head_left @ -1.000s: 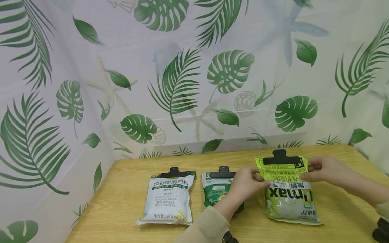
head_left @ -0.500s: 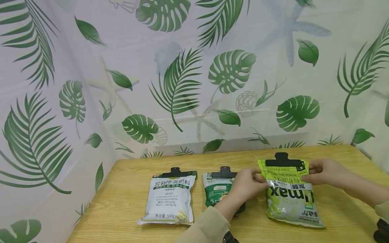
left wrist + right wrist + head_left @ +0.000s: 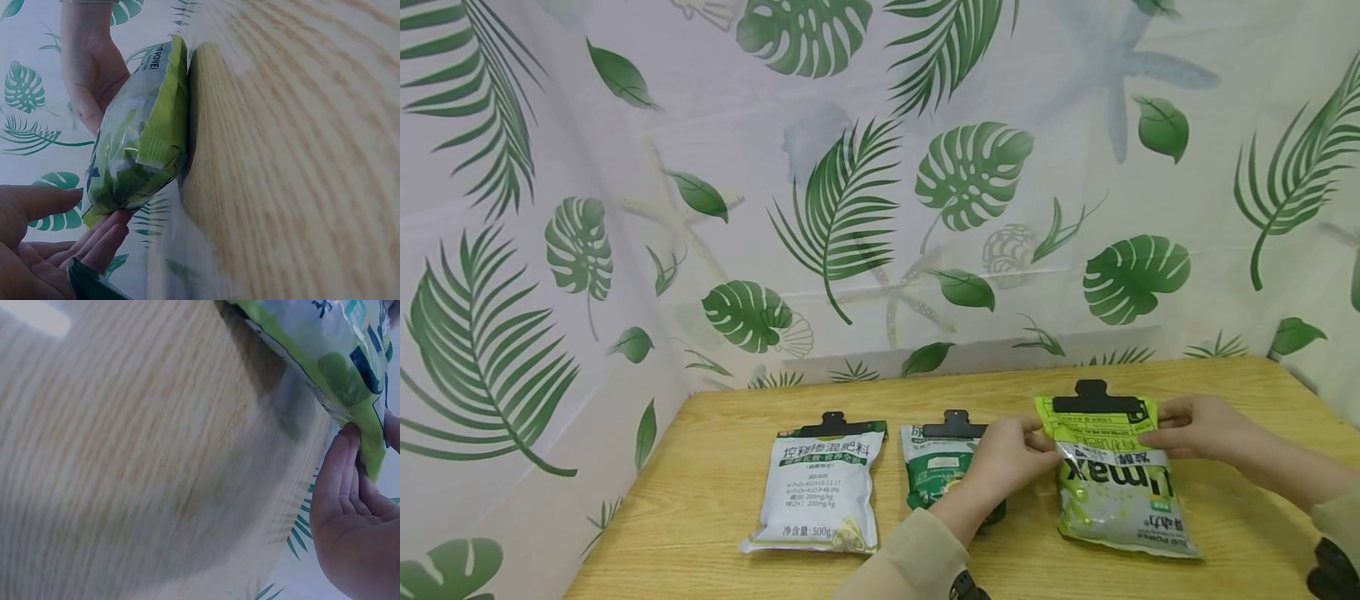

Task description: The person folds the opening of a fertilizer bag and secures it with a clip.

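A lime-green and silver fertilizer bag [image 3: 1116, 492], its print upside down, leans back on the table at the right, a black clip [image 3: 1091, 398] across its upper edge. My left hand [image 3: 1011, 454] holds the bag's left side, thumb in front and fingers behind. On the opposite side my right hand [image 3: 1198, 429] pinches the edge just below the clip. In the left wrist view, the left fingertips [image 3: 119, 219] touch the bag's back. The right wrist view has the right fingers [image 3: 344, 462] against the back of its corner.
Left of the bag stands a green and white bag [image 3: 936, 467] with a black clip, partly behind my left forearm. Farther left lies a white 500g fertilizer bag [image 3: 820, 492], also clipped. All are on a wooden table [image 3: 677, 483] before a leaf-print cloth [image 3: 865, 208].
The lime-green bag's clipped top has sunk slightly, and the bag leans back a little more. Both hands stay at its sides. The other bags have not moved.
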{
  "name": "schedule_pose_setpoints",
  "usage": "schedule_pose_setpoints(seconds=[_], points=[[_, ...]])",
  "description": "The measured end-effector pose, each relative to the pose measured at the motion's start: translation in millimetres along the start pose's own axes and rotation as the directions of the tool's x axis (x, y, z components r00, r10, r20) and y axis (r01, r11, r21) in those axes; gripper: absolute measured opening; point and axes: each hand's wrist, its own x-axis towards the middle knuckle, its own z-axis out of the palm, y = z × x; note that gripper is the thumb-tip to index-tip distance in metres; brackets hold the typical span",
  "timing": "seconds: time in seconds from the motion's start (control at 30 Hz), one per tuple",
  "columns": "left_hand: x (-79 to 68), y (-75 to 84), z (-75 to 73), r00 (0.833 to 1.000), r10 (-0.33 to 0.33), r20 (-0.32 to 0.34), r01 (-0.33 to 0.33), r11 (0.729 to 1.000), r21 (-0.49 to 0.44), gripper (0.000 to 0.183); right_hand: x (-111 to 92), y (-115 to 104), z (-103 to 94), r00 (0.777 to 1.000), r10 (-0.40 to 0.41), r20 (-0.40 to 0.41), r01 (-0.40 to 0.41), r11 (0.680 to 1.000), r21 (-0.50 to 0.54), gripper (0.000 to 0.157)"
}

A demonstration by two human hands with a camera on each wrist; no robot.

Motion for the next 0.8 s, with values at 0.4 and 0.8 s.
schedule_pose_setpoints(seconds=[0.4,0.8], points=[[0.6,0.1,-0.7,1.000,-0.021,0.013,0.020,1.000,0.014,0.045,2.9,2.7,1.0,1.000,0.011,0.009,-0.011,1.000,0.006,0.057],[-0.8,-0.2,-1.5,0.999,0.006,0.050,-0.008,1.000,0.028,0.037,4.7,1.7,4.1,0.996,0.068,0.065,-0.073,0.993,0.090,0.034]])
